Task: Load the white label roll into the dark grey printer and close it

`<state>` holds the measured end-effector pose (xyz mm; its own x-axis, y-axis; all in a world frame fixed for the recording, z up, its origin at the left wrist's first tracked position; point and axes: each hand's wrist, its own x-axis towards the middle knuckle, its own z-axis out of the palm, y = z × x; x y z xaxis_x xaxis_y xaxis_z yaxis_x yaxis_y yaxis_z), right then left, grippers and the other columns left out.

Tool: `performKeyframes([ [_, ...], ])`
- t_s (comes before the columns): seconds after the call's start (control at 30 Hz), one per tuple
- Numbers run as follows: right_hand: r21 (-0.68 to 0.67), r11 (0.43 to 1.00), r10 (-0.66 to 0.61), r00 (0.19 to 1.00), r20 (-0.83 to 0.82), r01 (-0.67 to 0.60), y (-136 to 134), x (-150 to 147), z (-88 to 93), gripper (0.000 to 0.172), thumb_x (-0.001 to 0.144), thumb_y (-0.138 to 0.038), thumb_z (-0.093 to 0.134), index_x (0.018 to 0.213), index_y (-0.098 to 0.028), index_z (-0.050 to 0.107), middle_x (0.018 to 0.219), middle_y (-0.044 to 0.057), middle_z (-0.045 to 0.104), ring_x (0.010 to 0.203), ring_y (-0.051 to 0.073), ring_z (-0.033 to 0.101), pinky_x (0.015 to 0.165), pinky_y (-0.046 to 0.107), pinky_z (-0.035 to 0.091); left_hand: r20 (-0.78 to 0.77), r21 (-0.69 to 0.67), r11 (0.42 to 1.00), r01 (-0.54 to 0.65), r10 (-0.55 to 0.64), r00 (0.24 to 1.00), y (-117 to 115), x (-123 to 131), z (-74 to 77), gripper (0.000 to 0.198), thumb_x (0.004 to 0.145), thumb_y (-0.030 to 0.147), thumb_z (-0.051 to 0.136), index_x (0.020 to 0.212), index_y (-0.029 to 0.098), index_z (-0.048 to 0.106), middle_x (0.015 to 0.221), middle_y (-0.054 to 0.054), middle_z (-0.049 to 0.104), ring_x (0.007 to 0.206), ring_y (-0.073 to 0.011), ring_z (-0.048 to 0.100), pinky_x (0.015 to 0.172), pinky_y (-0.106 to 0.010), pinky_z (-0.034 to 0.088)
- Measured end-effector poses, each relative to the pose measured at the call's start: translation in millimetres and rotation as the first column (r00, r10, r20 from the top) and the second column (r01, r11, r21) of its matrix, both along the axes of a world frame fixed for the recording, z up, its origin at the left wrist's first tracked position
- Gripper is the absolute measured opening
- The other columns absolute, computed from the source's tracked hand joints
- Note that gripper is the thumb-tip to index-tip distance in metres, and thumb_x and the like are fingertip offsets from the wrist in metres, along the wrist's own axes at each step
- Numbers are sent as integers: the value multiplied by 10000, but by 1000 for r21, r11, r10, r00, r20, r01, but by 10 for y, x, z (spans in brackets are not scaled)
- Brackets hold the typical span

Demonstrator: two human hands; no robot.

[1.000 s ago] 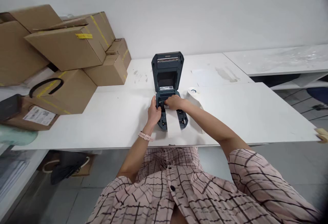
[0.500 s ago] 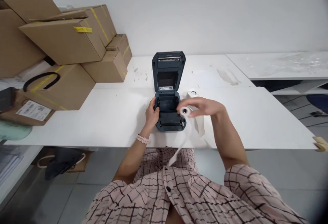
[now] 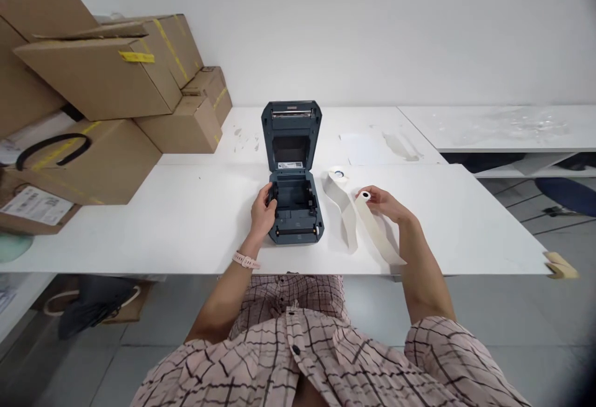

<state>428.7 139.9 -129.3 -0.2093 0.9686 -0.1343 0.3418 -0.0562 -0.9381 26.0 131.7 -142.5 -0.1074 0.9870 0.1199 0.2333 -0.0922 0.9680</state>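
Left hand (image 3: 263, 213) half curled, holding an open, dark grey plastic printer (image 3: 297, 213); right hand (image 3: 387, 203) half curled round a small white paper roll (image 3: 364, 203).
The roll, right of the printer, looks light, its tail (image 3: 380, 236) floppy; best held round its fat part.

No text can be read: the carton label (image 3: 38, 205) and printer-lid label (image 3: 290, 165) are too small.

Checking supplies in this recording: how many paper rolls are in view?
2. One roll is in the right hand; the second roll lies on the white table, between the open printer and that hand. Others may be hidden.
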Motion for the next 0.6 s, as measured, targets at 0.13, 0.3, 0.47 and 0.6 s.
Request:
performKeyframes([
  [0.13,-52,995,90,995,38,-88,153,141,53,642,721,-397,824,1338,-314,671,1476,94,649,1232,311,667,1055,511,544,-44,-23,999,31,-32,999,-25,-13,46,591,953,180,497,1537,264,482,1643,-76,490,1545,-266,433,1289,-482,349],
  [0.3,-41,990,134,989,67,-131,562,165,333,818,714,-398,829,1485,-375,556,1685,44,434,1590,370,324,1246,577,380,-37,-15,999,33,-34,999,-15,-4,37,645,939,133,482,1562,288,427,1619,-61,525,1541,-235,442,1300,-482,333],
  [0.47,-149,931,358,917,176,-334,1093,-348,411,942,559,-258,891,1448,-316,584,1627,78,512,1524,381,421,1261,542,341,-15,-16,1000,25,-26,1000,6,2,-20,670,931,158,530,1570,313,405,1615,-57,528,1528,-251,461,1284,-498,358],
  [0.6,-49,926,374,894,247,-374,1186,-548,301,705,577,-327,877,1251,-225,699,1316,123,743,1229,370,656,1080,531,516,3,0,1000,20,-20,1000,-16,24,-3,653,933,153,510,1567,281,414,1611,-71,534,1516,-242,479,1281,-482,364],
])
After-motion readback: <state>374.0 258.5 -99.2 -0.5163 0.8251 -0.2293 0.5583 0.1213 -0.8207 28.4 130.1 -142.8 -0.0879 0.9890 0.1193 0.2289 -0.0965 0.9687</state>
